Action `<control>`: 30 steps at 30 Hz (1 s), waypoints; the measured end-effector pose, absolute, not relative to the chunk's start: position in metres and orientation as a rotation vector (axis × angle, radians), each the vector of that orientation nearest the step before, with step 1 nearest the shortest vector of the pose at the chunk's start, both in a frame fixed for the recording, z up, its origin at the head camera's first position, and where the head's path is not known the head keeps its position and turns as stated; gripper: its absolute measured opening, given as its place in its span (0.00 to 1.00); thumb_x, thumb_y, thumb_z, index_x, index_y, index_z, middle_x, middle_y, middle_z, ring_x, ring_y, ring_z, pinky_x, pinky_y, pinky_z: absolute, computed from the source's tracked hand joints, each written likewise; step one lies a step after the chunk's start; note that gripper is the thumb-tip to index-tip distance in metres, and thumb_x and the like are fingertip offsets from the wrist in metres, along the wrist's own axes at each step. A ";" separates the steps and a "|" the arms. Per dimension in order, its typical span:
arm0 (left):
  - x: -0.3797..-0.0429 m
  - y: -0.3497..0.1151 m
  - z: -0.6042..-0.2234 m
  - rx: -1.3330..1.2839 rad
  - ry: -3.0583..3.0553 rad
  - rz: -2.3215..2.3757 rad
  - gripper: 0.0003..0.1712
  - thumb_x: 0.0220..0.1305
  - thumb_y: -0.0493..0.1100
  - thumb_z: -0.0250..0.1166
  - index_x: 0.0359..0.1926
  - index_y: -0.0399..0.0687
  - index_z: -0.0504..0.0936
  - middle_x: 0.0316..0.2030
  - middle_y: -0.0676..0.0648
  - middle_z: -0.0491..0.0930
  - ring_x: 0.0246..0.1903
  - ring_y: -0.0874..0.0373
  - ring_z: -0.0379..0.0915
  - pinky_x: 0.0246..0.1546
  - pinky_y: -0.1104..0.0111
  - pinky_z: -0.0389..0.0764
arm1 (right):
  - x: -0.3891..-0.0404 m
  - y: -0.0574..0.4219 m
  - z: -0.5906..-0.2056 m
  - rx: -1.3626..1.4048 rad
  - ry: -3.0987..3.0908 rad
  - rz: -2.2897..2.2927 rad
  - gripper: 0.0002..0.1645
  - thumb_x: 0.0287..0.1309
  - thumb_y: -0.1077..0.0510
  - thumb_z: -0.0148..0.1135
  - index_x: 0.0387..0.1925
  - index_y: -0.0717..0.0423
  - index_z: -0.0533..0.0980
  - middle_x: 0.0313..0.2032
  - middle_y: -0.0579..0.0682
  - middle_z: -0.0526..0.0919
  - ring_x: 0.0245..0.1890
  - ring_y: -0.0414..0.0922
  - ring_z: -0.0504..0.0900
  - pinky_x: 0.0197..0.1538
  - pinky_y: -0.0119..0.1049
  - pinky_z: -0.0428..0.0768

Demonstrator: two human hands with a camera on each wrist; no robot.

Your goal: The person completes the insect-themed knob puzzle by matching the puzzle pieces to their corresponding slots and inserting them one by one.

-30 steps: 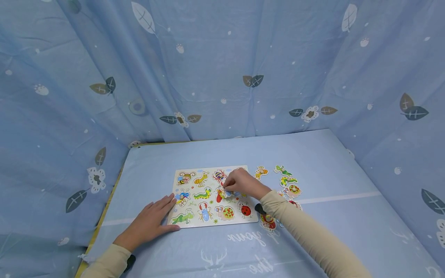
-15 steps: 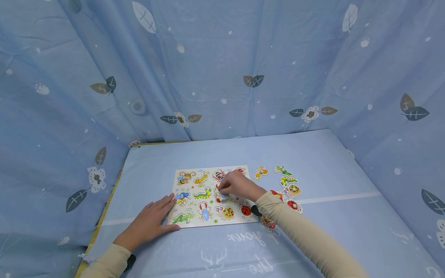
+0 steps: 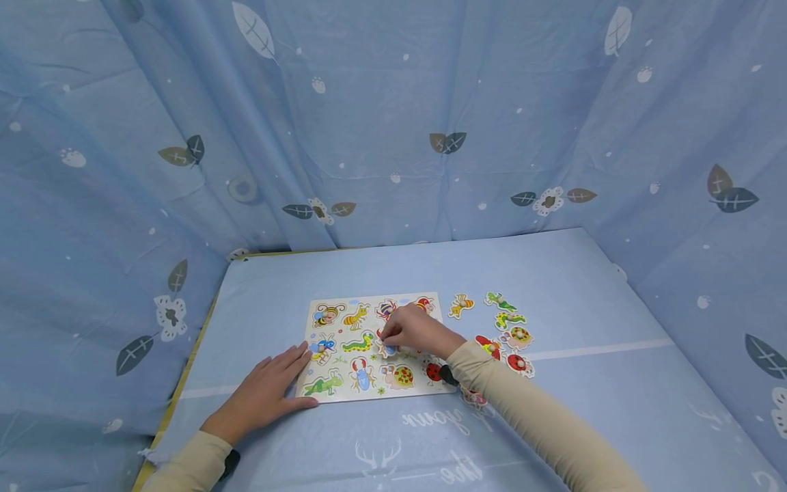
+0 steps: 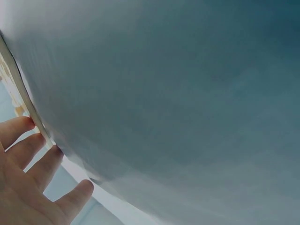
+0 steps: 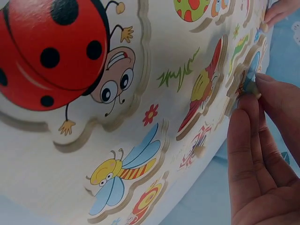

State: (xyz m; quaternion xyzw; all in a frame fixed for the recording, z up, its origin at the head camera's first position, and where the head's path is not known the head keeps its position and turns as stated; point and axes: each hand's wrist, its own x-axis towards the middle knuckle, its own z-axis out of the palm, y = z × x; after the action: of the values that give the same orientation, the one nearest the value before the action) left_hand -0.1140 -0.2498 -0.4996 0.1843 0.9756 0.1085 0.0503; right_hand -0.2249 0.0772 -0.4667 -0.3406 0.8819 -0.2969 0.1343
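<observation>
My right hand pinches a blue puzzle piece by its small knob, low over the middle of a pale insect puzzle board. In the right wrist view the piece's blue part shows past the fingertips, with the rest hidden by the hand. The fingertips of my left hand rest at the board's left edge, fingers and thumb extended. A red ladybug picture and a dragonfly picture lie in recesses near the right wrist camera.
Right of the board are loose knobbed pieces: a striped bee-like one, a grasshopper, a caterpillar, a snail, a butterfly and a ladybug. Another red piece is partly under the right sleeve. Blue cloth hangs behind the table.
My right hand has shifted left across the board with the blue puzzle piece, uncovering more of the top right pictures and the loose butterfly. The left hand stays in place.
</observation>
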 end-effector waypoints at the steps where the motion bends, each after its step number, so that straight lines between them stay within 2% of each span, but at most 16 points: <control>1: -0.114 -0.250 -0.500 0.562 2.971 0.328 0.58 0.57 0.78 0.65 0.77 0.46 0.67 0.79 0.45 0.63 0.76 0.41 0.62 0.69 0.35 0.66 | -0.225 0.076 -0.467 -0.990 2.553 -0.861 0.06 0.63 0.61 0.72 0.39 0.53 0.91 0.38 0.46 0.92 0.36 0.34 0.88 0.41 0.26 0.84; 14: -0.114 -0.250 -0.499 0.561 2.969 0.330 0.57 0.58 0.77 0.65 0.77 0.47 0.67 0.79 0.46 0.62 0.76 0.42 0.62 0.69 0.35 0.66 | -0.222 0.063 -0.469 -1.010 2.517 -0.865 0.06 0.62 0.61 0.73 0.39 0.54 0.91 0.37 0.46 0.93 0.36 0.33 0.89 0.41 0.23 0.84; 23: -0.115 -0.251 -0.501 0.570 2.971 0.316 0.59 0.57 0.81 0.61 0.77 0.47 0.67 0.79 0.46 0.62 0.76 0.42 0.62 0.69 0.36 0.66 | -0.218 0.055 -0.470 -1.034 2.497 -0.869 0.05 0.61 0.62 0.74 0.38 0.55 0.91 0.35 0.47 0.93 0.35 0.34 0.89 0.40 0.22 0.83; 30: -0.115 -0.251 -0.501 0.560 2.964 0.310 0.60 0.56 0.82 0.60 0.77 0.47 0.67 0.79 0.46 0.62 0.76 0.42 0.62 0.69 0.35 0.66 | -0.213 0.051 -0.470 -1.006 2.458 -0.885 0.05 0.62 0.62 0.73 0.39 0.55 0.91 0.37 0.46 0.93 0.34 0.30 0.88 0.41 0.21 0.83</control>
State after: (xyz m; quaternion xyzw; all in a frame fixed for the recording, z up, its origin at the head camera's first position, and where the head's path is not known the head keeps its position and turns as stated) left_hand -0.1146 -0.2510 -0.5009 0.1845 0.9760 0.1022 0.0544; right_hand -0.2135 0.0506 -0.4695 -0.3542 0.8653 -0.3114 0.1701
